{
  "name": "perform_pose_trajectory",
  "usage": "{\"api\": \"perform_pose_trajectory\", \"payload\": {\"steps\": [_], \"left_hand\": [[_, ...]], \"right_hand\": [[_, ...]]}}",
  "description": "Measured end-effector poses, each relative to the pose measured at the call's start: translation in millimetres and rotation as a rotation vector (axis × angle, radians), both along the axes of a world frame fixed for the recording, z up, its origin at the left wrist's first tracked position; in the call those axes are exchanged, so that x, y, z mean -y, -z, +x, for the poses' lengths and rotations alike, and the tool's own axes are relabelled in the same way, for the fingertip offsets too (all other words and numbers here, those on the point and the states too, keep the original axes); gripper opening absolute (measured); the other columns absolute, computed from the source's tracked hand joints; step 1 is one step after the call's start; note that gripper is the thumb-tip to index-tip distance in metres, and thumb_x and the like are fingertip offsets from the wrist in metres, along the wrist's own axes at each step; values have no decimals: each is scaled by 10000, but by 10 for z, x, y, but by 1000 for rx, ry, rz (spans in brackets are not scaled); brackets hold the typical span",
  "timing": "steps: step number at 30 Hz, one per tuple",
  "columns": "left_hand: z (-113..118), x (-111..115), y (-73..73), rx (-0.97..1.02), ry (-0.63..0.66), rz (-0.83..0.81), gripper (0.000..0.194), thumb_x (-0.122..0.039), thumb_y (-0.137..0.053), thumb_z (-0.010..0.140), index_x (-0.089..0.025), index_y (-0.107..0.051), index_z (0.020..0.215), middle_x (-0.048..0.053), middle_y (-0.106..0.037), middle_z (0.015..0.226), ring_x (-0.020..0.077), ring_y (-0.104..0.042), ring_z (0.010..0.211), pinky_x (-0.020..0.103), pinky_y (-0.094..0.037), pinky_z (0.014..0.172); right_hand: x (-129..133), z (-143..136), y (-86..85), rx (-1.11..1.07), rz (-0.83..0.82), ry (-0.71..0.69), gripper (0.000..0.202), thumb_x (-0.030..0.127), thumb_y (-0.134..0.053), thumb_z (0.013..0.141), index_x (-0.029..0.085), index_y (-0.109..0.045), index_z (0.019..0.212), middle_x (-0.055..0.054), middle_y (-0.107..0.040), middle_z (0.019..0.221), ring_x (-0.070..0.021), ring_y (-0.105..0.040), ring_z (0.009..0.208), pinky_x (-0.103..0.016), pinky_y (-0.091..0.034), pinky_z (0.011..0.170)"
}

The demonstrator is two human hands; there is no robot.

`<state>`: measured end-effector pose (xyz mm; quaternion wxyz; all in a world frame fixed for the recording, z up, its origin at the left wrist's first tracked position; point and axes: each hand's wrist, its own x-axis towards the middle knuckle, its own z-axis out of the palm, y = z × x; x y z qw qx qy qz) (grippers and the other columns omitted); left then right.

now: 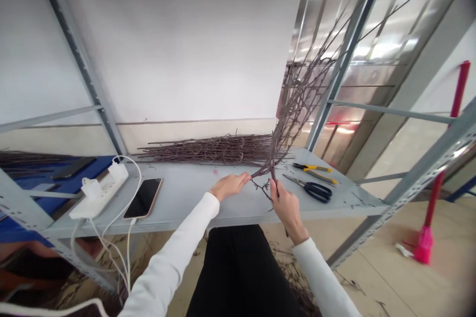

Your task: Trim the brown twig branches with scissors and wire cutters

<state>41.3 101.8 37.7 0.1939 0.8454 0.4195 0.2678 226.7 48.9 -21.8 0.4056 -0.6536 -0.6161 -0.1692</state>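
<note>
A tall bunch of thin brown twigs (293, 109) rises from between my hands and leans up to the right, its tips spreading past the shelf post. Above the shelf's front edge, my left hand (231, 184) pinches the lower twig ends on the left. My right hand (285, 203) is wrapped round another part of the bunch, and a stem end shows below its wrist. Small forked side shoots hang between both hands. Behind them lies a pile of straight twigs (201, 150). Scissors (316, 190) and yellow-handled pliers (320, 173) rest to the right of my right hand.
On the left of the grey shelf (193, 193) are a phone (144, 199) and a white power strip (102, 190) with looping cables. Metal posts (345, 59) frame the shelf. Twig scraps litter the floor, and a pink broom (426, 242) stands at right.
</note>
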Motion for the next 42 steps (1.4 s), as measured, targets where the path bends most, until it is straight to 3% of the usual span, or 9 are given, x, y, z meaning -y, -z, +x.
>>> {"api": "perform_pose_trajectory", "payload": {"steps": [8, 14, 20, 25, 33, 38, 42], "left_hand": [[90, -109, -86, -159, 59, -4, 169, -325, -530, 871, -254, -639, 763, -12, -532, 483, 213, -588, 541, 262, -400, 611], [44, -21, -69, -215, 105, -42, 342, -365, -345, 944, -226, -620, 796, 13, -582, 580, 192, -580, 562, 263, -403, 590], [-73, 59, -23, -265, 132, -64, 425, -441, -218, 969, -211, -574, 997, 27, -645, 726, 190, -612, 671, 258, -420, 640], [-132, 89, -17, -346, 95, -34, 402, -397, -191, 979, -207, -530, 1083, 43, -655, 735, 203, -627, 670, 260, -412, 599], [24, 114, 47, -462, -43, 79, 387, -312, -218, 986, -111, -446, 1224, 155, -678, 794, 253, -674, 720, 282, -436, 597], [16, 78, 90, -497, -30, 68, 402, -355, -213, 992, -148, -478, 1211, 124, -688, 772, 247, -679, 713, 290, -459, 604], [-177, -23, 75, -527, -10, 14, 342, -387, -398, 958, -164, -538, 1177, 79, -670, 906, 190, -652, 781, 337, -517, 700]], "right_hand": [[-66, 253, -120, 181, 17, 5, 719, 583, -107, 950, 154, -584, 627, -26, -505, 447, -76, -310, 360, -257, -123, 464], [-63, 225, -165, 243, 61, 43, 674, 573, -201, 954, 155, -589, 594, -37, -572, 489, -70, -368, 374, -250, -130, 468], [-85, 138, -175, 260, 98, 100, 623, 548, -307, 948, 152, -594, 562, -36, -579, 471, -65, -371, 371, -255, -112, 474], [-207, 138, -278, 274, 70, 95, 610, 586, -361, 918, 160, -586, 542, -27, -586, 477, -68, -387, 383, -258, -103, 478], [-399, 188, -485, 291, 1, 73, 634, 617, -336, 911, 161, -598, 558, -31, -596, 506, -78, -421, 413, -271, -98, 498], [-292, 119, -398, 308, 13, 24, 644, 597, -305, 928, 167, -603, 551, -29, -580, 480, -79, -430, 393, -267, -121, 483], [-120, 55, -200, 331, 48, -43, 653, 566, -265, 948, 169, -611, 562, -29, -592, 483, -69, -426, 360, -260, -131, 455]]}}
